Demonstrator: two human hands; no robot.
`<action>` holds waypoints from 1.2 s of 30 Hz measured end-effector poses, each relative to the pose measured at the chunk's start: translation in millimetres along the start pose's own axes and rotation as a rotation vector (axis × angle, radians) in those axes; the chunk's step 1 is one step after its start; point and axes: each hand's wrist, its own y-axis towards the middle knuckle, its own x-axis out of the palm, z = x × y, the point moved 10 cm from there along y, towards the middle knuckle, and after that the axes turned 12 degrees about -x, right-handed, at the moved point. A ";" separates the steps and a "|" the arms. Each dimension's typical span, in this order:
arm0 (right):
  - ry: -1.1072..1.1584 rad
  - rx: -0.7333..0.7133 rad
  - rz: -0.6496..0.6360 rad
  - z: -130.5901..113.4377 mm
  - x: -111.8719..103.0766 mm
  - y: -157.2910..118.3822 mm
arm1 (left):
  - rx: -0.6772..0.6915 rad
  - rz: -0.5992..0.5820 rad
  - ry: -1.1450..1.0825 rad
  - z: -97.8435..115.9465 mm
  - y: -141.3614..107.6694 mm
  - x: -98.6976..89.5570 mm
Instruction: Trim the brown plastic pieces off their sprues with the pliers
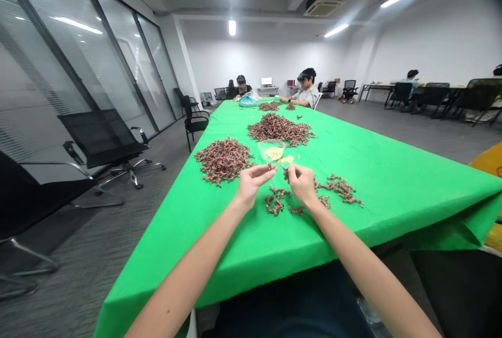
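Observation:
My left hand (251, 183) pinches a small reddish-brown piece (271, 167) between thumb and fingertips. Close by on its right, my right hand (300, 180) is closed on a thin, dark tool (285, 169) whose tip points toward that piece. Just beyond both hands stands a clear bowl (271, 150) with pale bits inside, and more pale bits (287, 159) lie on the cloth beside it. A small cluster of brown pieces (276, 201) rests below my hands, and another scattered group (341, 189) lies right of my right hand.
A green cloth (188, 223) covers the long table. Large brown heaps lie at left (225, 160) and beyond the bowl (279, 130). Farther back are a blue bag (247, 101) and two seated people (309, 92). Black chairs (104, 139) stand along the left.

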 end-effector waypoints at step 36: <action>-0.115 0.027 0.162 17.1 -24.0 0.3 | 0.047 0.435 1.143 3.7 -2.2 -25.5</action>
